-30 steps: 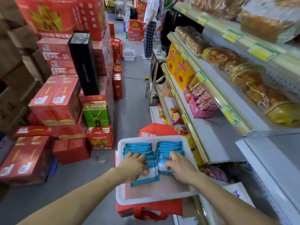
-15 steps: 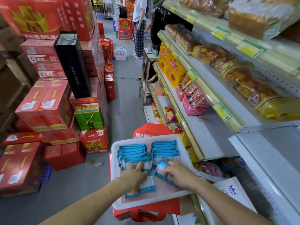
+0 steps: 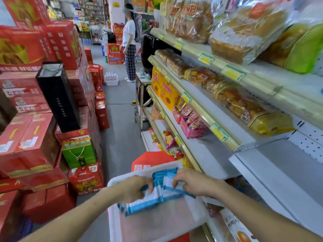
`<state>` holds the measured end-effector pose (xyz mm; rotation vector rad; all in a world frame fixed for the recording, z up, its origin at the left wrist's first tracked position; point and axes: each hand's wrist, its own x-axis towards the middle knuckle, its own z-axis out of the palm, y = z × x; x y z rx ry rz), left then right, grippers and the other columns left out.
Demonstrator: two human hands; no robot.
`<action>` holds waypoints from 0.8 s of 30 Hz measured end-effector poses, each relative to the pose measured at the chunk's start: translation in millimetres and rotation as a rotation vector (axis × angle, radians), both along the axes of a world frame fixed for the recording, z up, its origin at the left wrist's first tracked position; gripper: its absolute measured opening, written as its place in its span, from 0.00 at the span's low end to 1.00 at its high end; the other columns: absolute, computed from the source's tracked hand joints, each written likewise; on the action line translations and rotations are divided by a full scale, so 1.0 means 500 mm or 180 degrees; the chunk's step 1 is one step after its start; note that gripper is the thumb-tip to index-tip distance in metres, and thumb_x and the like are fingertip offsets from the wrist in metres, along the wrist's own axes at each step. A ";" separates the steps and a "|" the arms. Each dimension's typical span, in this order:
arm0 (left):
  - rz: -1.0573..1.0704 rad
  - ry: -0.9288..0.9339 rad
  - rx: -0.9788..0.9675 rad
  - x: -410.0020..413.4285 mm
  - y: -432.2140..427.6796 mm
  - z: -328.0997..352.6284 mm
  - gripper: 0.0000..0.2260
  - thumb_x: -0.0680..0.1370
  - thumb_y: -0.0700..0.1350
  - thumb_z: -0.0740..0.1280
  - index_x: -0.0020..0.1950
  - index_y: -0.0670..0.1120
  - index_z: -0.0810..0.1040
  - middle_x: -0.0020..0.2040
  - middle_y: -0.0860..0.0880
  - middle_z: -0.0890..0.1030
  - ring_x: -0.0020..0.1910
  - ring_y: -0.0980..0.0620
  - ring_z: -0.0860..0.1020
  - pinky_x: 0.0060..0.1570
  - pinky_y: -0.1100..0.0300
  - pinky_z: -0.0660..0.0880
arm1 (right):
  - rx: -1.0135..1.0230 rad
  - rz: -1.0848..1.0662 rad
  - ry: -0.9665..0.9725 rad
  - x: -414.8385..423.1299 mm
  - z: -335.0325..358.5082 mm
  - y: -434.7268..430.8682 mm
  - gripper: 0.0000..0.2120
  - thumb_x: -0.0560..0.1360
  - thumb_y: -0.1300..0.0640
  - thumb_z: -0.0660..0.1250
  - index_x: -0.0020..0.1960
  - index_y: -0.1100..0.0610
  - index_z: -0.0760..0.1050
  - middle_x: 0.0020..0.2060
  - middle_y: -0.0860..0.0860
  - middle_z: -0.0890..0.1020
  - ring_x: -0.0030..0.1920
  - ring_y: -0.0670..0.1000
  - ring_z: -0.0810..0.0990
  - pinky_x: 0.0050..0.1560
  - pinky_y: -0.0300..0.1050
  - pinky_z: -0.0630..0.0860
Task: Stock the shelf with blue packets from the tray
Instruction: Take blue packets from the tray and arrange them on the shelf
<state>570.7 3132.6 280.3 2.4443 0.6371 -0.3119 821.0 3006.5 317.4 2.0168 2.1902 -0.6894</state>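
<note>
Your left hand (image 3: 137, 189) and right hand (image 3: 192, 183) both curl around a bunch of blue packets (image 3: 153, 199) over the white tray (image 3: 157, 226) at six o'clock; the shelf (image 3: 215, 154) lies at two o'clock.

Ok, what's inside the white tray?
Blue packets, bunched together, gripped by the left hand and right hand. Nearer, the tray shows its pinkish bottom. The hands cover some packets, so their number can't be told.
</note>
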 end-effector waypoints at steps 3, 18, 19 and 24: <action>-0.0356 -0.0197 0.0394 0.047 0.095 0.152 0.16 0.74 0.41 0.68 0.52 0.64 0.76 0.50 0.60 0.79 0.47 0.57 0.76 0.51 0.55 0.76 | 0.0185 -0.0181 0.0030 0.046 0.173 0.031 0.21 0.75 0.68 0.65 0.60 0.47 0.81 0.59 0.45 0.79 0.61 0.46 0.75 0.65 0.47 0.72; -0.2247 -0.1851 0.0510 0.543 -0.022 0.918 0.14 0.77 0.38 0.75 0.56 0.56 0.86 0.58 0.52 0.85 0.57 0.49 0.83 0.60 0.52 0.78 | 0.1110 -0.1660 -0.0871 0.274 0.885 -0.333 0.22 0.68 0.70 0.68 0.53 0.47 0.82 0.54 0.46 0.81 0.55 0.47 0.77 0.60 0.51 0.73; -0.2402 -0.1899 0.0471 0.580 -0.063 0.939 0.14 0.77 0.38 0.75 0.56 0.56 0.86 0.58 0.54 0.85 0.59 0.48 0.82 0.62 0.49 0.77 | 0.1108 -0.1823 -0.0946 0.292 0.901 -0.387 0.22 0.68 0.69 0.67 0.51 0.45 0.81 0.54 0.46 0.80 0.55 0.48 0.77 0.62 0.54 0.73; -0.2814 -0.2030 0.0591 0.735 -0.297 1.007 0.17 0.78 0.35 0.73 0.53 0.59 0.86 0.57 0.59 0.84 0.54 0.59 0.81 0.57 0.60 0.79 | 0.1085 -0.2601 -0.1203 0.362 0.944 -0.667 0.22 0.67 0.67 0.63 0.50 0.42 0.79 0.57 0.45 0.79 0.58 0.53 0.78 0.62 0.62 0.75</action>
